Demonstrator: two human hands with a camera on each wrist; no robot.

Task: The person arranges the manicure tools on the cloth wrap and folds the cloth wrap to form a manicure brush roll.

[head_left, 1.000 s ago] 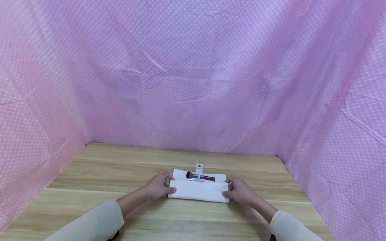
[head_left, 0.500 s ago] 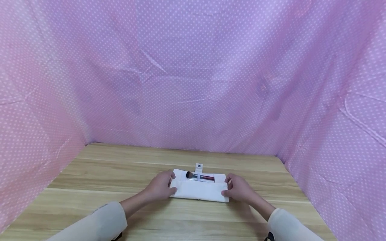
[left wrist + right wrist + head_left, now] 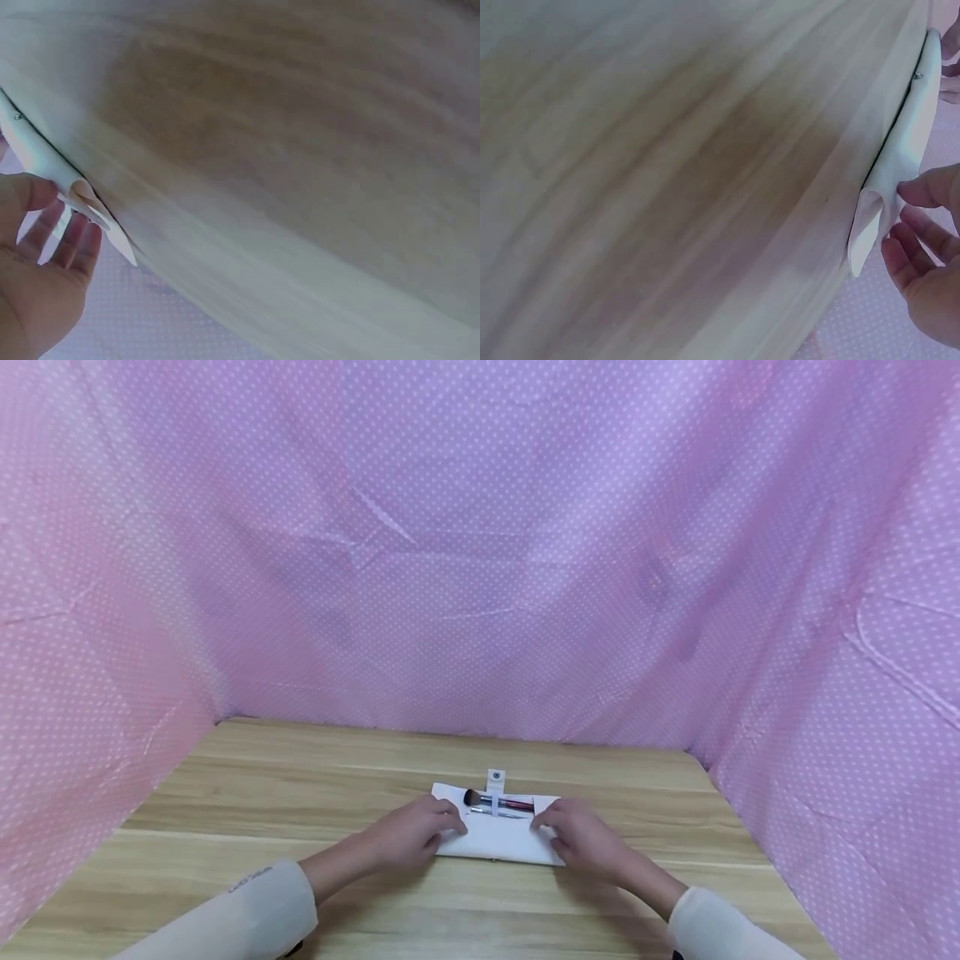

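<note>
In the head view a white makeup brush roll (image 3: 495, 841) lies partly folded on the table, its near part folded over toward the far side. A dark-bristled makeup brush (image 3: 517, 805) with a reddish handle and a slim pale brush (image 3: 498, 812) show above the fold, under a narrow white strap (image 3: 496, 781) with a metal snap. My left hand (image 3: 412, 833) holds the left end, thumb at the near edge and fingers bent over the top. My right hand (image 3: 583, 837) holds the right end likewise. The left wrist view shows the roll's curled open end (image 3: 79, 191) by the thumb.
The wood-grain table (image 3: 300, 777) extends around the roll on all sides. Pink dotted cloth (image 3: 480, 610) hangs behind the table and along both sides.
Both hands have moved inward from the roll's ends, and their fingers now lie over its top. The folded part sits lower, and more of the slim brush shows.
</note>
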